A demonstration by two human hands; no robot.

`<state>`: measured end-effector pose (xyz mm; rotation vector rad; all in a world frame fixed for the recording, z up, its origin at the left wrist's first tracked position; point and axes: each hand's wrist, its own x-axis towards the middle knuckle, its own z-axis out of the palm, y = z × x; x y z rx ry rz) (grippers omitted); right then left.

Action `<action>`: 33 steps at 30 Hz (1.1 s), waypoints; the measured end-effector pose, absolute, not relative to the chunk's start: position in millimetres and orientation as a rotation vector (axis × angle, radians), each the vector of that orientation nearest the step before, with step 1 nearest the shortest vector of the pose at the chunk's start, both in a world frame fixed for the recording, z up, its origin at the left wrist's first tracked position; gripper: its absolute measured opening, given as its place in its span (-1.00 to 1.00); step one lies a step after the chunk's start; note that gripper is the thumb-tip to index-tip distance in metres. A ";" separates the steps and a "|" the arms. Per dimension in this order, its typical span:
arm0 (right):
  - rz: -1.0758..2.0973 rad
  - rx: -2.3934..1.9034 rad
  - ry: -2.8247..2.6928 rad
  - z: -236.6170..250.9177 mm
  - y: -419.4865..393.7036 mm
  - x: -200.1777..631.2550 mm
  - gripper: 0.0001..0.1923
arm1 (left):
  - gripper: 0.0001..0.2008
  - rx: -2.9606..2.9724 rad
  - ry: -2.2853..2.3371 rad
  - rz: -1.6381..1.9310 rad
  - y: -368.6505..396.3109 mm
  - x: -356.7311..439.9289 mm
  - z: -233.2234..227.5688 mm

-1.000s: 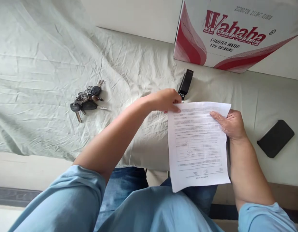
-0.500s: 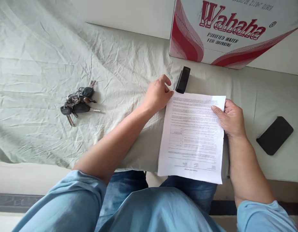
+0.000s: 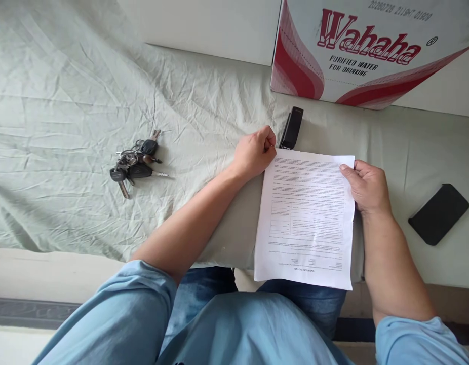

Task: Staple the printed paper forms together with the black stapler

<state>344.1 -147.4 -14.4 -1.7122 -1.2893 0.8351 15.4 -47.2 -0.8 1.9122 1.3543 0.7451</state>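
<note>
Left hand (image 3: 256, 151): curled, thumb and finger pinching the printed paper (image 3: 305, 223) at its far left corner.
Right hand (image 3: 368, 187): grasping the paper near its far right corner, thumb on top.
Paper: between the hands, long axis near to far, near end past the table's (image 3: 204, 126) edge.
Black stapler (image 3: 292, 128): at the paper's far edge, contact unclear; long axis roughly near to far, far end leaning right; left hand nearer.
</note>
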 end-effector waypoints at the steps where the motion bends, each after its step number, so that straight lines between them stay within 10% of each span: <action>1: 0.840 -1.726 -1.288 -15.9 -146.8 344.9 -0.58 | -0.81 1.927 1.369 0.752 -47.0 16.2 -2.8; 21: 0.812 -1.728 -1.164 -22.2 -143.3 350.7 -0.72 | -0.61 2.012 1.269 0.869 -48.7 19.0 -7.2; 33: 0.958 -1.555 -1.127 -4.1 -152.4 330.1 -0.44 | -0.62 1.973 1.246 0.901 -53.0 18.3 -7.6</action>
